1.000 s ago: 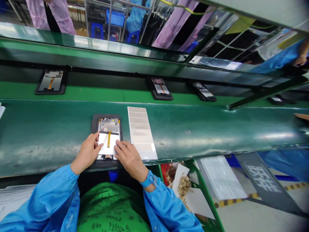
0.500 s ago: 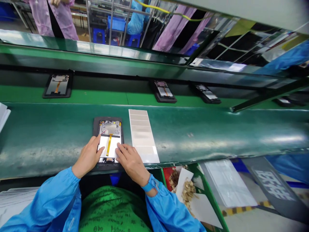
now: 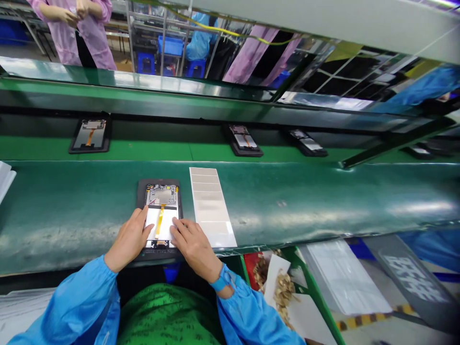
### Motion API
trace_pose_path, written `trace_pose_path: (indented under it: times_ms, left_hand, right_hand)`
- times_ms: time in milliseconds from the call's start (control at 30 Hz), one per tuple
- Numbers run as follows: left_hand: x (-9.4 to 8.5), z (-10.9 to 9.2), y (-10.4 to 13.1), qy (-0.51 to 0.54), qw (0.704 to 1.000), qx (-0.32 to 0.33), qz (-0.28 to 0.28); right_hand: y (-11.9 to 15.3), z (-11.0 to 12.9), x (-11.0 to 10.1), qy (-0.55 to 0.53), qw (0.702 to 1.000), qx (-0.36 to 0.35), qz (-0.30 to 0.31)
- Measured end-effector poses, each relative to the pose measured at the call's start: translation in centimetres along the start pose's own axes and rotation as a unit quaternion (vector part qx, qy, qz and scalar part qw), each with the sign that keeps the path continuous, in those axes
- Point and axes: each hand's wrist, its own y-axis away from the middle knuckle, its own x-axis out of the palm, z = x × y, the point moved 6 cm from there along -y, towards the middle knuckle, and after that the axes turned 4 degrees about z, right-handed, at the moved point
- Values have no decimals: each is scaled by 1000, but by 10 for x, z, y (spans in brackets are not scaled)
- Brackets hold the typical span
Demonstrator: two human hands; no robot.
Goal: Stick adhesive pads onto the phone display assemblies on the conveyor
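An opened tablet-like device (image 3: 161, 225) with a circuit board at its top, white battery area and a yellow ribbon lies in a dark tray (image 3: 141, 191) on the green bench. My left hand (image 3: 129, 237) rests on the device's left edge, thumb and fingers apart. From the right, my right hand (image 3: 196, 242) touches the white area with its fingertips, fingers slightly spread and bent. Neither hand is wrapped round anything. A white sheet of rectangular grey-beige labels (image 3: 212, 208) lies just right of the device.
Several similar devices in dark trays, one at the left (image 3: 89, 134), sit on the green conveyor (image 3: 161, 152) behind the bench. Below the bench's right front edge is a green bin (image 3: 318, 299) with paper scraps. A person in pink (image 3: 86, 38) stands beyond the line.
The camera view has tilted slightly, shifting the scene. Both hands stay on the device with almost the same pose. The person in pink has their hands further into view.
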Motion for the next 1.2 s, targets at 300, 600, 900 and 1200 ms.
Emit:
trace_pose_path:
  times_ms: [300, 600, 900, 1200]
  left_hand:
    - [-2, 17, 3, -76, 995, -69, -21]
    - [17, 49, 8, -62, 985, -94, -130]
    - [10, 29, 15, 353, 917, -123, -140]
    - [-49, 34, -199, 387, 885, -140, -218]
  right_hand:
    - [1, -2, 3, -16, 1000, 3, 3]
    - [21, -9, 20, -124, 984, 123, -26]
    - [31, -17, 22, -267, 953, 132, -59]
    - [84, -119, -2, -139, 922, 257, -252]
